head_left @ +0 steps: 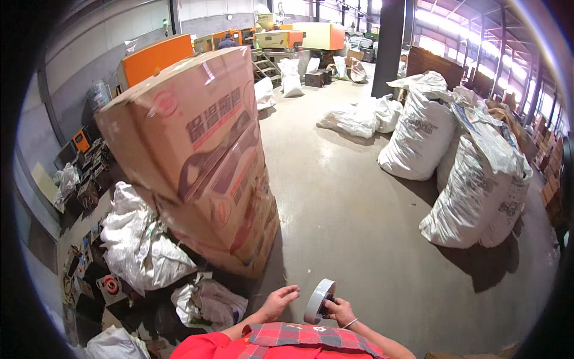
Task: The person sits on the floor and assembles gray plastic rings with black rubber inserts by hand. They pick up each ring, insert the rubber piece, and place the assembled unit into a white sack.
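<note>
My right hand [341, 313], near the bottom middle, is closed on a wide roll of pale grey tape [319, 301] with a dark centre. The roll stands on edge in front of my body. To its left is my left hand [278, 304], fingers stretched toward the roll with a small gap between; nothing shows in them. Ahead and to the left rises a tall stack of brown cardboard cartons [197, 137], its top carton tilted. Both hands are apart from the stack.
White sacks lie on the left [143, 245] beside dark metal parts. Big full sacks stand at the right [472, 185], with a dark pillar [391, 48] behind. Far back are orange and yellow machines [281, 39] and a person [227, 41].
</note>
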Demonstrator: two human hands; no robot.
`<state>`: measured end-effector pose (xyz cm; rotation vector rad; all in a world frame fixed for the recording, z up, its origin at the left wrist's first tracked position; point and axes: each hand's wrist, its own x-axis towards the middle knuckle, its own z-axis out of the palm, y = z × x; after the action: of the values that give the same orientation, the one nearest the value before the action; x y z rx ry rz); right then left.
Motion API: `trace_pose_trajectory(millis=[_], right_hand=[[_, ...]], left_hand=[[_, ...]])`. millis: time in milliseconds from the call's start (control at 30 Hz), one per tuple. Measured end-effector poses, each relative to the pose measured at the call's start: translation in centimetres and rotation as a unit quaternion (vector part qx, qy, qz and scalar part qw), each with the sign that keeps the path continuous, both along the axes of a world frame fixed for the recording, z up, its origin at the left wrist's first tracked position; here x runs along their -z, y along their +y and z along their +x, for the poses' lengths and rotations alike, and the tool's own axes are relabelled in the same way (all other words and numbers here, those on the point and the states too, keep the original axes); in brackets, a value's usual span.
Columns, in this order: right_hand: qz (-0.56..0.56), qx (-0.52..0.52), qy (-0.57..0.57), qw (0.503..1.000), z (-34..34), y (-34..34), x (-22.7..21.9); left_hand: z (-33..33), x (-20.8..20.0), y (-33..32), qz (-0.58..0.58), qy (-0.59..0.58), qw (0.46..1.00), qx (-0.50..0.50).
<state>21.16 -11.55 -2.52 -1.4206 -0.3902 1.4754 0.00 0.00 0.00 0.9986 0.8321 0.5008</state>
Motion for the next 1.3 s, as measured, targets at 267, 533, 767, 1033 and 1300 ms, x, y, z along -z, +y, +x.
trace_pose_trajectory(millis=[267, 533, 767, 1033, 1300], right_hand=[[-0.028, -0.014, 0.080, 0.996, 17.8, 24.8, -0.5], [-0.118, 0.149, 0.058, 0.980, 37.0, 39.4, 1.8], [-0.089, 0.211, 0.066, 0.971, 56.5, 50.6, 13.2], [-0.130, 0.087, 0.105, 0.982, 64.3, 84.1, 7.7], [-0.048, -0.087, 0.118, 0.988, 68.2, 118.1, 5.8]], left_hand=[[13.2, 1.1, 23.6, -0.012, 0.070, 0.978, -0.196], [32.9, -0.7, 47.4, -0.015, 0.015, 0.993, -0.112], [46.6, -3.0, 65.9, 0.109, 0.081, 0.991, 0.000], [50.2, -0.2, 85.0, -0.063, 0.122, 0.956, -0.261], [52.7, 1.3, 107.0, -0.085, 0.111, 0.912, -0.385]])
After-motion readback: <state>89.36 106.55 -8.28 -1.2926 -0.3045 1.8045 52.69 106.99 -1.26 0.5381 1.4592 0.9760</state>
